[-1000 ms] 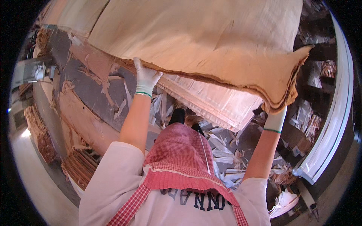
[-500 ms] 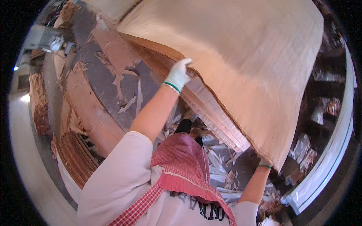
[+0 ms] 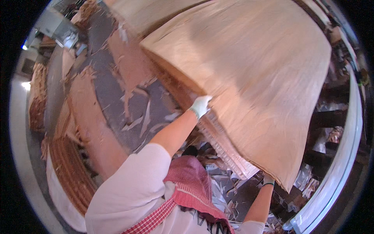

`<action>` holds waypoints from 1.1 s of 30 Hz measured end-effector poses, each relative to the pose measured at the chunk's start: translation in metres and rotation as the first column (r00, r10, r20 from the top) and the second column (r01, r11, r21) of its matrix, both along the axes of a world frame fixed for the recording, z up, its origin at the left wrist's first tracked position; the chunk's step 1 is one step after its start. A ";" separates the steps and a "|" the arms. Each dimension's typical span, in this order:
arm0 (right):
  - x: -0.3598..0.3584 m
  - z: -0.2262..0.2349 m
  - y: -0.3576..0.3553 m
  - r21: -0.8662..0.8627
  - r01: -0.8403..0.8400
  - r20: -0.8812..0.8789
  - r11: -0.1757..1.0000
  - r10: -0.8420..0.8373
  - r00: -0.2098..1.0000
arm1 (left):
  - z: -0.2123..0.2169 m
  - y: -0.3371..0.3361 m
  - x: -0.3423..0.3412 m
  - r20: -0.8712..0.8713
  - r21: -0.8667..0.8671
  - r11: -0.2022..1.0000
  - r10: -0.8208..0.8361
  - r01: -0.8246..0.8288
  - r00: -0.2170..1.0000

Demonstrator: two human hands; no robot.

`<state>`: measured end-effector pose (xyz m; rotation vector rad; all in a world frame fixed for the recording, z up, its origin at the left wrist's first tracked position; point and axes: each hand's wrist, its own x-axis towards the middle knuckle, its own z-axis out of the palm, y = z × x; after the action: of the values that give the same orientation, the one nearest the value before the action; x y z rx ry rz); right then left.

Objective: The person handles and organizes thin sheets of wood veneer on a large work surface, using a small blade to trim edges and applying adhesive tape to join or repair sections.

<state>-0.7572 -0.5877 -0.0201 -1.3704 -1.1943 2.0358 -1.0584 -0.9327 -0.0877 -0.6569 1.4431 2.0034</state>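
Observation:
A wide, pale tan layer of thin wood veneer sheets (image 3: 257, 85) bows upward in front of me, its near edge raised above a lower stack (image 3: 228, 150). My left hand (image 3: 201, 106), in a white knitted glove with a green cuff, is closed round the raised edge at about its middle. At the near right corner my right hand (image 3: 269, 179) reaches under the sheets and holds the corner up. Only its gloved wrist shows; the sheets cover its fingers.
Broken veneer strips (image 3: 146, 117) litter the dark floor (image 3: 111, 66) on the left. A stack of brown veneer (image 3: 72, 171) stands at the lower left beside a long, pinkish sheet (image 3: 91, 121). Scraps (image 3: 230, 187) lie round my feet. A pale metal rail (image 3: 339, 175) curves along the right.
My left hand and the raised edge sit lower and a little farther right in the picture, as the whole view has shifted. Both hands stay at the same edge of the sheets.

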 end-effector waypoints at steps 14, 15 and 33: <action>-0.013 0.091 -0.036 0.120 0.044 -0.155 0.992 -0.025 0.988 | 0.068 -0.054 -0.039 -0.247 0.036 0.989 -0.131 0.144 0.960; -0.020 0.092 -0.048 0.107 0.018 -0.157 0.994 -0.001 0.988 | 0.065 -0.079 -0.047 -0.449 -0.081 0.980 -0.201 0.184 0.871; 0.132 0.070 -0.082 0.009 -0.138 0.222 0.990 0.133 0.966 | 0.032 -0.137 0.119 -0.213 0.112 0.994 0.018 0.006 0.977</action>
<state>-0.6250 -0.6694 0.0500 -1.5754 -1.4382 1.9908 -0.9390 -1.0700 -0.0553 -0.4075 1.4369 2.1966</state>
